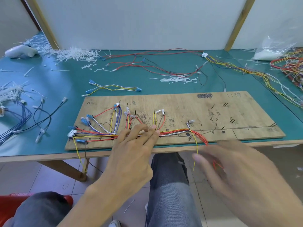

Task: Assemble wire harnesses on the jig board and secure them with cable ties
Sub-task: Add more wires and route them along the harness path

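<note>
Counter [65, 82] carries the jig board [188, 102] at its near edge. Wire harness [173, 132] lies along the board's front, pinned flat by the left hand [131, 145], fingers [139, 131] straight, probably steadying it. Right hand [232, 163] is blurred beside trailing red wires [200, 137]; its grip I cannot tell.

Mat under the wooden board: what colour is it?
Teal green; the mat shows best in the head view, the only one here.
</note>
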